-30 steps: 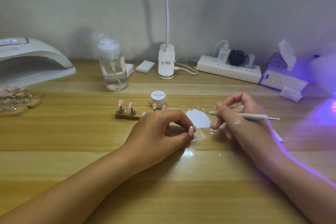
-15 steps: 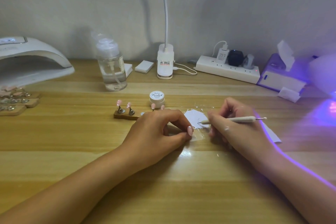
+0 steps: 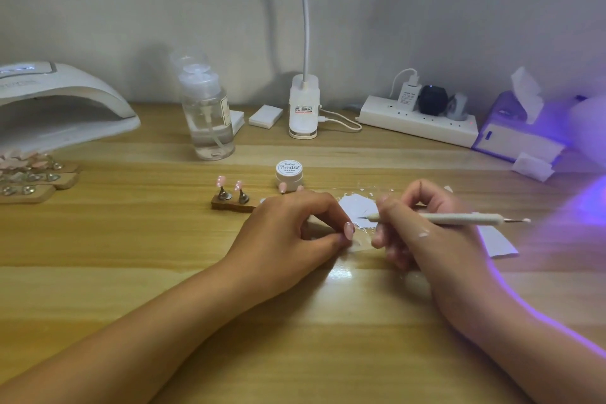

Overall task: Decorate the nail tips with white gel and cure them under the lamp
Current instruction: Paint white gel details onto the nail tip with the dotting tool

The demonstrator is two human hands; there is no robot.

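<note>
My right hand [image 3: 423,226] grips a white dotting pen [image 3: 459,219], its front tip touching a patch of white gel [image 3: 355,208] spread on a clear film [image 3: 360,244] on the desk. My left hand [image 3: 288,233] pinches the film's near left edge between thumb and forefinger. Behind my left hand a wooden holder [image 3: 229,205] carries pink nail tips [image 3: 221,180] on metal stands. A small white gel jar [image 3: 288,170] stands behind it. The white curing lamp [image 3: 59,105] sits at the far left.
More wooden holders with nail tips [image 3: 32,179] lie in front of the lamp. A clear pump bottle [image 3: 206,115], a clip lamp base [image 3: 304,108], a power strip [image 3: 416,121] and a tissue box [image 3: 515,128] line the back. Violet light glows at the right edge.
My right hand has moved left with the pen, bringing its tip from off the gel patch onto it. My left hand has stayed pinching the film.
</note>
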